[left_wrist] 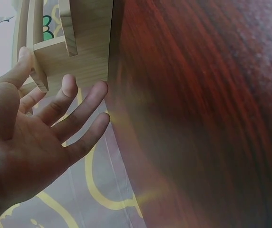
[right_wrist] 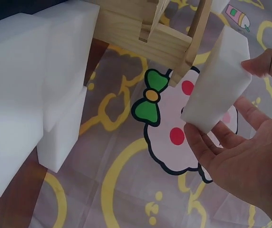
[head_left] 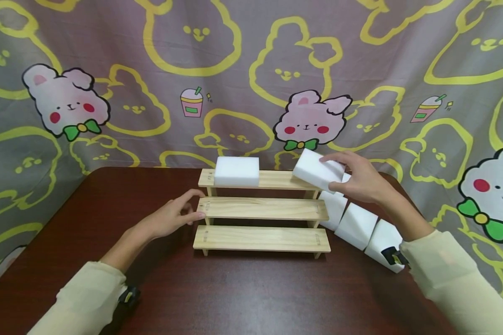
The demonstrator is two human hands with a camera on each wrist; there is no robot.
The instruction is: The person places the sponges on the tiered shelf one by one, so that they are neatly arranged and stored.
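A three-tier wooden display stand [head_left: 261, 208] stands on the dark table. My left hand [head_left: 173, 215] is at its left side, thumb and index finger at opposite edges of the middle tier's end; in the left wrist view the other fingers [left_wrist: 86, 111] spread loosely. My right hand [head_left: 358, 177] grips a white foam block [head_left: 318, 168], tilted above the top tier's right end. In the right wrist view, thumb and fingers pinch this block [right_wrist: 219, 80] from opposite sides. Another white block [head_left: 236, 171] lies flat on the top tier's left part.
Several more white blocks [head_left: 356, 226] stand in a slanting row on the table [head_left: 251, 293], right of the stand, partly under my right forearm. A patterned curtain [head_left: 234, 70] hangs close behind the table.
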